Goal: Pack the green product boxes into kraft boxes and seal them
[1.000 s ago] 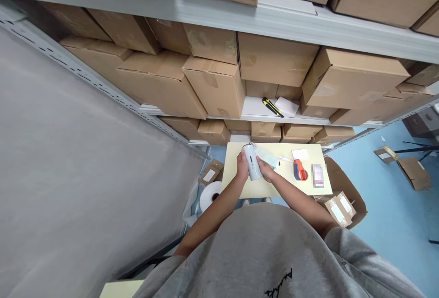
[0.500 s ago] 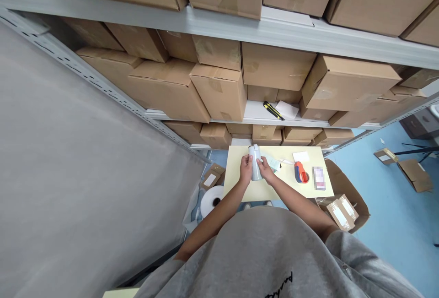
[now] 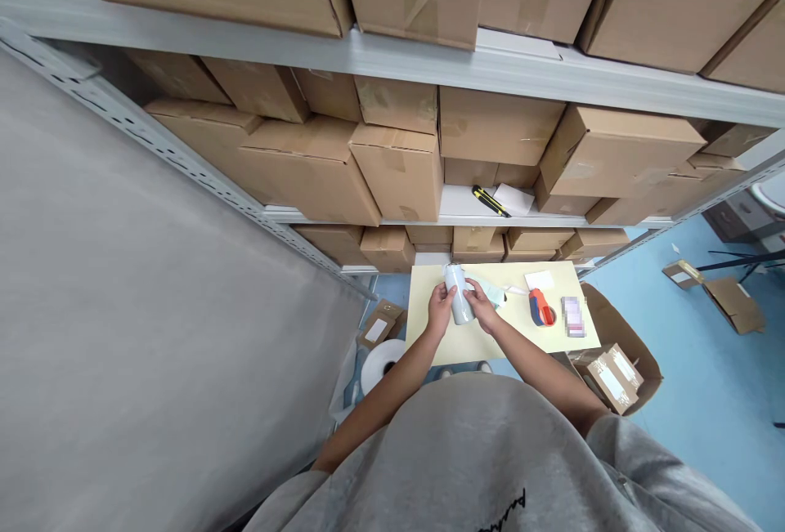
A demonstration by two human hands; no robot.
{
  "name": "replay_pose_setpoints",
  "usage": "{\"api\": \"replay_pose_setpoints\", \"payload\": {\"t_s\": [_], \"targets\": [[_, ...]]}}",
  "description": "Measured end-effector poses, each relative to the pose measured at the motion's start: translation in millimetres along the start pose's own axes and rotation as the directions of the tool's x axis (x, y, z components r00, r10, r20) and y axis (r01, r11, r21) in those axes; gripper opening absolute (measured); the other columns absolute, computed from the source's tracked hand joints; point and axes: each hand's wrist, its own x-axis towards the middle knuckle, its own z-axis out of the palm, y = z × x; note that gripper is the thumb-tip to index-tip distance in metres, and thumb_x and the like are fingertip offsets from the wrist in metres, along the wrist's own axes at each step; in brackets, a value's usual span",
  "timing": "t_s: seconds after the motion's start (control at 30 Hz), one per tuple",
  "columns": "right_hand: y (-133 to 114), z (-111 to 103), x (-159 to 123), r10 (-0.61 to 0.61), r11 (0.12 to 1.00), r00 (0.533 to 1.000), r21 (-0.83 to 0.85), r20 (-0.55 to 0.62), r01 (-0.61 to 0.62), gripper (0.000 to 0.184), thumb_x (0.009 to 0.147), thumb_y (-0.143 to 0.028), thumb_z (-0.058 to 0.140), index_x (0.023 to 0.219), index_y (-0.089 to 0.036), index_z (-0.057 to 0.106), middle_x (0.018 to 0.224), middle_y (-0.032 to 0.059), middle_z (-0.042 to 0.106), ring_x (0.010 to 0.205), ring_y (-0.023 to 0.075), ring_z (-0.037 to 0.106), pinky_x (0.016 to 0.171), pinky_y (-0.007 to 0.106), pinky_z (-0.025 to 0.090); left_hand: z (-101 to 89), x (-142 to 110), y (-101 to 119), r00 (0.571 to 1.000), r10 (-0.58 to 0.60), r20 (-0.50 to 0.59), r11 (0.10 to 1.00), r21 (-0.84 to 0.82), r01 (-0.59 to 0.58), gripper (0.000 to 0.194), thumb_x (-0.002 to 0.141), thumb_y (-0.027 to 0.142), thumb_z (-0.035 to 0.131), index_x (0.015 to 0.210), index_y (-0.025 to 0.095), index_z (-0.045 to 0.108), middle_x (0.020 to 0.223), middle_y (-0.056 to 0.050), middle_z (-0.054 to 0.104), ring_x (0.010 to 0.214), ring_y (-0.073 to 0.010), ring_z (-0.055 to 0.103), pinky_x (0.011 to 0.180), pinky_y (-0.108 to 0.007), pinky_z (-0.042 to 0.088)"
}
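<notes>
Nothing here can be read from where I stand; the black script lettering (image 3: 503, 503) on the grey sweatshirt at six o'clock is cut off; the white carton labels (image 3: 612, 385) at four o'clock are too small; the packet (image 3: 572, 316) at three o'clock is blurred.

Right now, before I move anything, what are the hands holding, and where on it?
Both hands hold a pale grey bottle around its middle: the left hand grips it from the left side, the right hand from the right.

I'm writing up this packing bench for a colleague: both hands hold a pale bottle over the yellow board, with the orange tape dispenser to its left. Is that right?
Not quite: the head view shows the orange tape dispenser to the right of the pale bottle, not its left.
</notes>
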Motion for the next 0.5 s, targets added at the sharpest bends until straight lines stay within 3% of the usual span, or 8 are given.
{"api": "replay_pose_setpoints", "payload": {"t_s": [0.23,0.4,0.5], "targets": [[-1.3,8.7,-7.0,-0.082,0.996,0.997,0.021,-0.007,0.083,0.065,0.092,-0.061,0.071,0.149,-0.03,0.067,0.113,0.0041,0.073,0.109,0.0253,0.065,0.106,0.039,0.053,-10.4,-2.4,2.7,0.998,-0.054,0.015,0.998,-0.027,0.055,0.06,0.079,0.071,0.084,0.11,0.02,0.075,0.114,-0.011,0.079,0.104,-0.0289,0.075,0.084,-0.036,0.059],[5.1,15.9,-9.4,-0.056,0.996,0.998,0.077,0.017,0.055,0.063,0.092,-0.058,0.074,0.151,-0.036,0.067,0.119,0.0043,0.069,0.103,0.023,0.065,0.094,0.037,0.057,-13.7,0.7,11.7,0.996,-0.048,0.073,0.998,0.055,0.044,0.057,0.074,0.065,0.091,0.105,0.018,0.08,0.098,-0.009,0.081,0.09,-0.0283,0.076,0.076,-0.035,0.057],[8.1,16.5,-7.9,-0.004,0.994,1.0,0.111,0.011,0.002,0.069,0.09,-0.056,0.078,0.155,-0.038,0.063,0.13,0.0052,0.067,0.106,0.0226,0.067,0.09,0.036,0.059,-13.0,2.7,10.0,0.997,-0.066,0.047,0.998,-0.014,0.066,0.063,0.074,0.066,0.09,0.113,0.018,0.079,0.105,-0.01,0.082,0.096,-0.029,0.077,0.083,-0.037,0.059]]}}
